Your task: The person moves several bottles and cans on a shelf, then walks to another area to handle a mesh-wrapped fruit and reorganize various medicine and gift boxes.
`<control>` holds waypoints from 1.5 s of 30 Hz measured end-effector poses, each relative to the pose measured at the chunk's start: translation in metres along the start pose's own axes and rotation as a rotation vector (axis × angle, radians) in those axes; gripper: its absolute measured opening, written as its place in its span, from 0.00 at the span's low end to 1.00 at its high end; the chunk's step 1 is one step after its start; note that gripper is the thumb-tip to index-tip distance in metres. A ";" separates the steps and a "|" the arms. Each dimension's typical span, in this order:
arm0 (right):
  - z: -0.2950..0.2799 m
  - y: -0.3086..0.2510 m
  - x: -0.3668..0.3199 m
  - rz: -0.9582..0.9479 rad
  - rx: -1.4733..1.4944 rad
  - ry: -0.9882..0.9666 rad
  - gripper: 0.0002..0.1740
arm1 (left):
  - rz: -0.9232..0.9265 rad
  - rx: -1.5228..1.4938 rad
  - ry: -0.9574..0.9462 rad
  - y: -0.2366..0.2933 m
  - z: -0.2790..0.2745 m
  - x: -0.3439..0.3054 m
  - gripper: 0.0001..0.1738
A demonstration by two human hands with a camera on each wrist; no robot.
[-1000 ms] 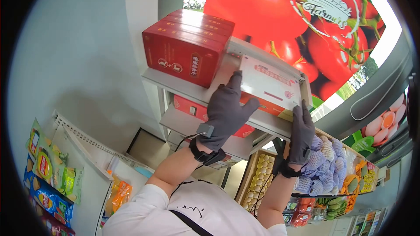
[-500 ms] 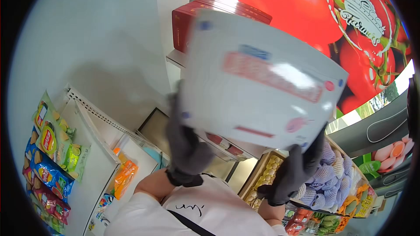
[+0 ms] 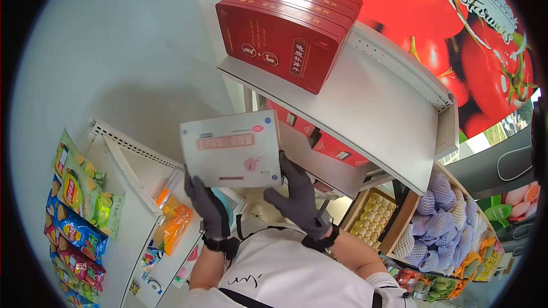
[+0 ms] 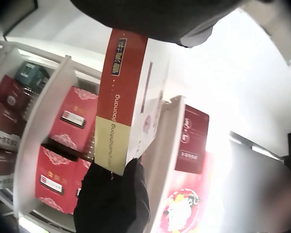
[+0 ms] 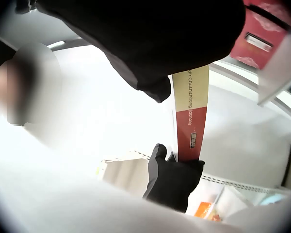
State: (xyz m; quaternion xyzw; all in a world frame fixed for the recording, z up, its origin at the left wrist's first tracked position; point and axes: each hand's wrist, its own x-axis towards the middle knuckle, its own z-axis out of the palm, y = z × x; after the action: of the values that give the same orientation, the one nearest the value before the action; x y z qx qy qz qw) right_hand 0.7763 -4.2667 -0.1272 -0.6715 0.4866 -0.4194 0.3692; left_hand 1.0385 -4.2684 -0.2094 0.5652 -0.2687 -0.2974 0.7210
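Note:
A flat white box [image 3: 231, 153] with pink lettering is held up in front of the person's body in the head view, left of the shelf unit. Its narrow side [image 4: 114, 104], red with a yellow end, shows in both wrist views. The gloved left hand [image 3: 206, 208] grips the box at its lower left corner. At the opposite edge the gloved right hand [image 3: 297, 197] holds it, the fingers partly hidden behind the box. In the left wrist view, the right thumb lies against the white face.
Dark red boxes [image 3: 274, 45] stand in a row on the white top shelf [image 3: 394, 108]; pink-red boxes [image 3: 337, 148] sit below. Chip bags [image 3: 80, 234] hang at the left. Eggs [image 3: 374, 219] and net-wrapped fruit [image 3: 439, 228] lie in crates at the right.
The white box has come off the top shelf, lifted in both hands and brought left and down toward the body. Its spot beside the dark red boxes now shows bare shelf.

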 end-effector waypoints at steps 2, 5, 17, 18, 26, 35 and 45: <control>0.013 0.042 -0.003 0.057 0.047 0.013 0.58 | -0.022 0.172 -0.021 -0.027 0.008 0.011 0.34; 0.024 0.092 -0.005 0.165 0.134 0.042 0.58 | -0.038 0.306 -0.123 -0.082 0.020 0.034 0.33; 0.045 0.227 -0.009 0.474 0.517 0.197 0.57 | -0.265 0.086 -0.441 -0.198 0.104 0.099 0.41; 0.047 0.226 -0.008 0.470 0.533 0.208 0.57 | -0.287 0.024 -0.417 -0.200 0.111 0.102 0.42; 0.044 0.204 -0.008 0.609 0.565 0.238 0.58 | -0.156 0.077 -0.457 -0.205 0.123 0.114 0.45; 0.010 0.204 -0.054 0.584 0.438 0.483 0.48 | -0.278 0.250 -0.375 -0.177 0.107 0.105 0.44; -0.121 0.116 -0.046 0.317 0.041 1.052 0.34 | 0.413 0.003 -0.721 -0.092 0.199 0.042 0.37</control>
State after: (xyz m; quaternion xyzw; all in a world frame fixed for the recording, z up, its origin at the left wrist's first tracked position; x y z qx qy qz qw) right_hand 0.6167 -4.2628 -0.1957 -0.2826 0.6925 -0.6470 0.1479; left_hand 0.9118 -4.4467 -0.2535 0.3601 -0.6122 -0.3253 0.6242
